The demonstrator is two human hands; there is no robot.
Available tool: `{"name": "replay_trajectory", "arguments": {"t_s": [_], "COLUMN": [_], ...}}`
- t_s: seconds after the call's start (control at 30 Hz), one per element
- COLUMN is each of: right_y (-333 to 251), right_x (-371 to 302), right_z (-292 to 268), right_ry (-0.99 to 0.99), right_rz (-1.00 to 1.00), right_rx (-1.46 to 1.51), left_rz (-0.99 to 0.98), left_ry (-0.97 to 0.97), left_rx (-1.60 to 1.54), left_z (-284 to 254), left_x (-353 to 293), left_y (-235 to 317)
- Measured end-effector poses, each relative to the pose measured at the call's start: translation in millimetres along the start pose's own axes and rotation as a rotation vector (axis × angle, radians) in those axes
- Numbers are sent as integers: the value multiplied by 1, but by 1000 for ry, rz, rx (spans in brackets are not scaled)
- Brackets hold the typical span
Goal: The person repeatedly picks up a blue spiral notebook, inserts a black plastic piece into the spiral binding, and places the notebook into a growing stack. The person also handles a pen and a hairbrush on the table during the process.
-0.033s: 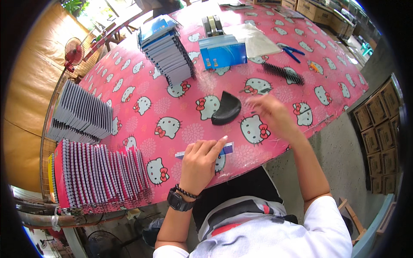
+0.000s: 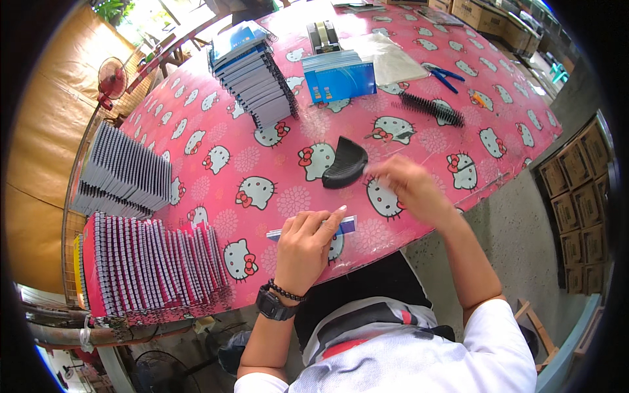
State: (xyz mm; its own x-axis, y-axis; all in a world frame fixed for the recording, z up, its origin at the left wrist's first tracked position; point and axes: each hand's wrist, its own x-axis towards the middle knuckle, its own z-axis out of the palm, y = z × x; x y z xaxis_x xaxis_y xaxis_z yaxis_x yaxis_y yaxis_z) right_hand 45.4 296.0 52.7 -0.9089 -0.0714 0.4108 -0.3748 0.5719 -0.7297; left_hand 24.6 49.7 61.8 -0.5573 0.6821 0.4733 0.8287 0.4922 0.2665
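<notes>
My left hand (image 2: 303, 242) lies over a small blue-and-white notebook or pad (image 2: 346, 225) near the table's front edge. Its fingers are closed across the pad, with the thumb along the top, and most of the pad is hidden beneath. To the right, my right hand (image 2: 413, 187) hovers over the table, its fingers smeared by motion. Its fingertips are close to the right side of a black half-round object (image 2: 345, 164) with a ridged face; I cannot tell whether they touch it or hold anything.
A tall stack of spiral notebooks (image 2: 255, 82) stands ahead, beside blue booklets (image 2: 341, 78) and a tape dispenser (image 2: 322, 36). Black spiral coils (image 2: 431, 109) and blue-handled pliers (image 2: 447, 78) lie at right. Pink notebooks (image 2: 151, 265) and grey-white ones (image 2: 124, 170) fill the left edge.
My right hand has shifted slightly toward me and to the left, its fingertips now lower beside the black half-round object. My left hand stays in place on the pad.
</notes>
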Motion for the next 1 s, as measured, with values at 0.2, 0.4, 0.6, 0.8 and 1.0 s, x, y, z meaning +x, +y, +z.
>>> {"name": "replay_trajectory", "arguments": {"t_s": [0.2, 0.4, 0.6, 0.8, 1.0], "right_y": [-30, -33, -35, -37, -31], "right_x": [-15, -20, -18, -15, -9], "right_z": [13, 55, 62, 25, 16], "right_ry": [-84, 184, 154, -133, -109], "right_rz": [160, 134, 98, 127, -52], "right_rx": [265, 20, -26, 262, 134], "left_rz": [-98, -56, -60, -72, -50], "left_ry": [81, 137, 152, 128, 96], "left_rx": [-58, -37, -44, -69, -91], "left_z": [6, 9, 9, 9, 3], "left_x": [-4, 0, -4, -6, -3], "left_y": [-1, -1, -2, -3, -2]}}
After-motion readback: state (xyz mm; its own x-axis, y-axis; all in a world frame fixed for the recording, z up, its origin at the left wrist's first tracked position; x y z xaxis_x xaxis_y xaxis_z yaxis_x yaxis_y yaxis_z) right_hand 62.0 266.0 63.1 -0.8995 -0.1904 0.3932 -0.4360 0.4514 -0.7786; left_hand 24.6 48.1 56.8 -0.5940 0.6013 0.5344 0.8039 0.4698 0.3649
